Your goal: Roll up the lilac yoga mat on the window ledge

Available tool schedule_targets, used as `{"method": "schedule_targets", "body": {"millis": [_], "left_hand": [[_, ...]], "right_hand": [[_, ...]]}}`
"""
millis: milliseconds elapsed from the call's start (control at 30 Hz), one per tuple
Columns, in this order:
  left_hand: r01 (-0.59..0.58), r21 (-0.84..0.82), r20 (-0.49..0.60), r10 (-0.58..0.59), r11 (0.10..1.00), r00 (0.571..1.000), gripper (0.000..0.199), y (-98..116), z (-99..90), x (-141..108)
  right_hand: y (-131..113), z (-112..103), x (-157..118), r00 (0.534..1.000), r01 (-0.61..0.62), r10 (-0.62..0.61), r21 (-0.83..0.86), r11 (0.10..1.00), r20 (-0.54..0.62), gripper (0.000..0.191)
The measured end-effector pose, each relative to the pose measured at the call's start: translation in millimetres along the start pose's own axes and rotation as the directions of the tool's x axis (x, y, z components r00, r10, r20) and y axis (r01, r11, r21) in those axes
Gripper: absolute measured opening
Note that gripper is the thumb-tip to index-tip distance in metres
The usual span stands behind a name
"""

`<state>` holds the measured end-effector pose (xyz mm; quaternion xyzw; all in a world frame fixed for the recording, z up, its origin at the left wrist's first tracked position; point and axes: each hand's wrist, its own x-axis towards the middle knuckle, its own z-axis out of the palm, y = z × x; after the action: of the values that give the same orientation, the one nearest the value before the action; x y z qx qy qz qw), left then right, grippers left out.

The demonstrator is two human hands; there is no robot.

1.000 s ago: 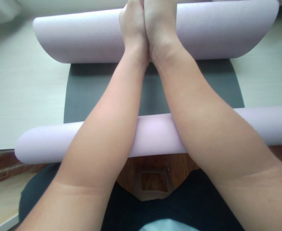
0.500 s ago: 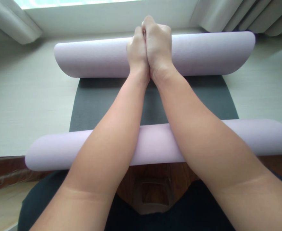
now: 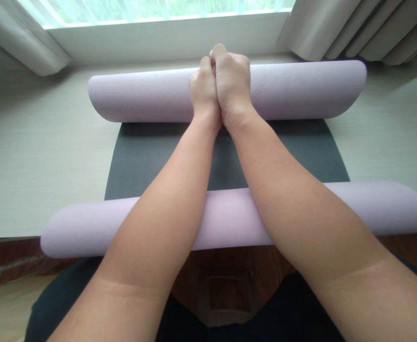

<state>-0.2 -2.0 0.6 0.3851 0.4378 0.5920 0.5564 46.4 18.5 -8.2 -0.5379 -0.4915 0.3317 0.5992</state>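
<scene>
left hand (image 3: 203, 88) and right hand (image 3: 233, 78), both curled, touch side by side at the far lavender roll (image 3: 140, 97).

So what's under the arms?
Between the left arm and right arm you can see the near roll, all purple, and the grey mat past it. The bits right beneath the arms are covered.

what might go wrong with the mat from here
The mat's far roll could spring back or slip if the two hands let go. Its near roll lies over the surface's front edge, so it might slide off toward the lap.
</scene>
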Motion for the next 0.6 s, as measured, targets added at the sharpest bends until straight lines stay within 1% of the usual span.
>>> {"method": "schedule_targets", "body": {"millis": [100,233,300,367,467,533,600], "left_hand": [[-0.012,0.009,-0.002,0.012,1.0,1.0,0.043,-1,-0.5,-1],[0.062,0.003,-0.025,-0.062,0.998,0.998,0.036,-6,-0.8,4],[0.061,-0.004,-0.017,-0.061,0.998,0.998,0.035,-9,-1.2,8],[0.038,-0.011,-0.005,-0.038,0.999,0.999,0.036,-12,-1.9,11],[0.017,-0.021,-0.001,-0.017,1.0,1.0,0.037,-17,-3.3,16],[-0.007,-0.014,-0.005,0.007,1.0,1.0,0.04,-20,-4.3,20],[-0.031,-0.012,-0.003,0.031,0.999,1.0,0.043,-24,-5.3,24]], "right_hand": [[0,1,-2,1.0,-0.011,0.011,0.013,1.0,0.008,0.038],[-9,1,-11,0.997,-0.042,0.045,0.047,0.998,-0.06,0.037],[-8,2,-12,0.995,-0.056,0.06,0.055,0.997,-0.078,0.037],[-2,2,-8,0.997,-0.054,0.056,0.045,0.998,-0.047,0.038],[13,4,2,1.0,-0.017,0.017,0.032,0.999,0.009,0.039],[20,5,6,1.0,-0.004,0.004,0.042,0.999,-0.004,0.039],[21,6,6,0.999,-0.02,0.022,0.045,0.999,-0.04,0.037]]}}
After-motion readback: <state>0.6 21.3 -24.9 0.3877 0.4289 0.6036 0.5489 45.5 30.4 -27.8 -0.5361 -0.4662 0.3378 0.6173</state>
